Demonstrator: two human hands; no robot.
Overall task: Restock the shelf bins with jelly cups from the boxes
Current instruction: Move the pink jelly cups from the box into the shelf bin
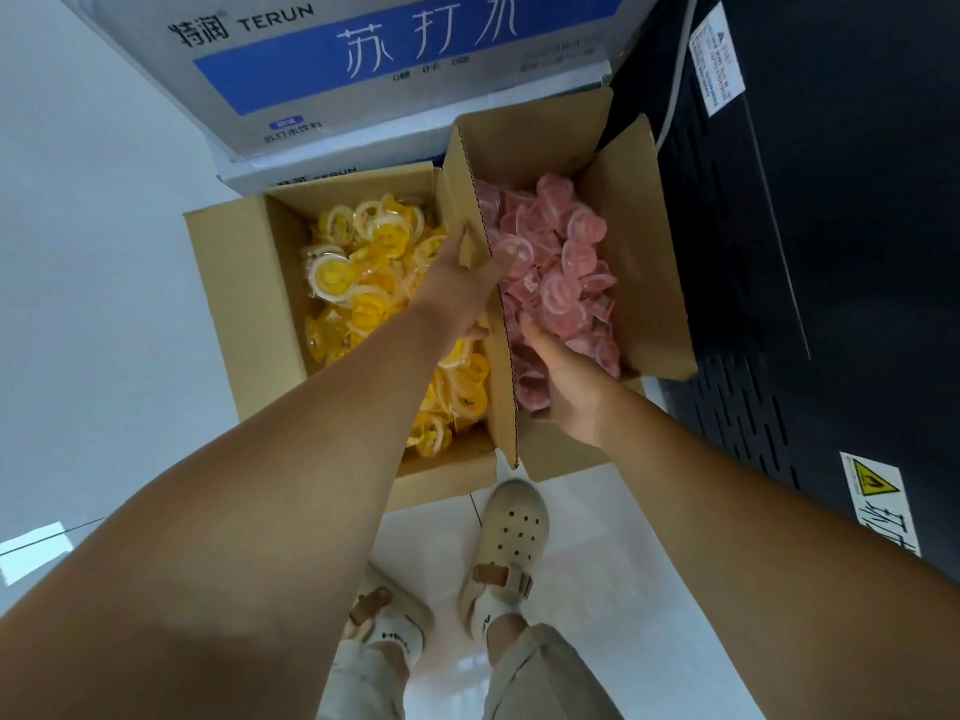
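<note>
Blue-and-white TERUN cartons (363,59) stand near a black perforated cabinet (805,226), perhaps metal, on white floor (104,304).

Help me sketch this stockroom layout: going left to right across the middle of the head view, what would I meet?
Pale grey surface → open cardboard box of yellow jelly cups → open cardboard box of pink jelly cups → black perforated metal cabinet.

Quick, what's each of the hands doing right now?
Left hand: grips the cardboard flap between the boxes.
Right hand: curled round pink jelly cups.
</note>
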